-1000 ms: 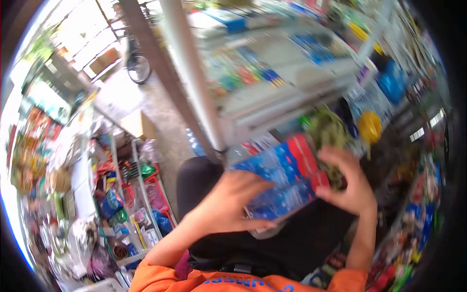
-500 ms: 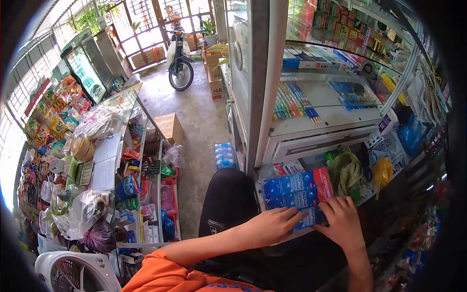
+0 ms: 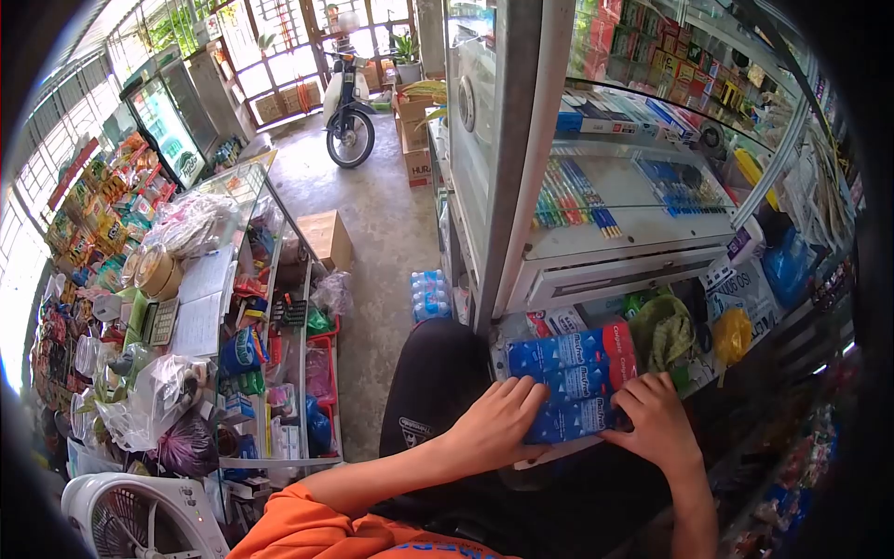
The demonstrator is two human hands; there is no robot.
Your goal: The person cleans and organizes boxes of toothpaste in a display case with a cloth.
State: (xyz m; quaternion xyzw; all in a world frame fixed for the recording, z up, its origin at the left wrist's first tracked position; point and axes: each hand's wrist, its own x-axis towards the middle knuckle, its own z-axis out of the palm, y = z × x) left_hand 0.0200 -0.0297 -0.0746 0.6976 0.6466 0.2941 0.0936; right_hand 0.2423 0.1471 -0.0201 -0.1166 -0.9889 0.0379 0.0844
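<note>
Several blue toothpaste boxes [image 3: 573, 382] with red ends lie side by side on a low ledge in front of me, lettered MaxFresh and Colgate. At their left end, my left hand [image 3: 503, 419] has its fingers closed over the edge of the nearest boxes. My right hand [image 3: 654, 415] grips the right end, with curled fingers on top and the thumb at the near edge. Parts of the red ends are hidden under its fingers. Just beyond the right hand lies a crumpled green cloth [image 3: 663, 331].
A glass display case [image 3: 624, 224] with rows of pens rises beyond the boxes. To the right hangs a yellow plastic bag [image 3: 732, 334]. Left stand a loaded glass counter [image 3: 223, 307] and a white fan [image 3: 140, 522]. A motorbike [image 3: 348, 116] is parked by the gate.
My left hand has slid left, from the middle of the nearest box to the boxes' left end. The right hand stays at the right end, nearly unmoved.
</note>
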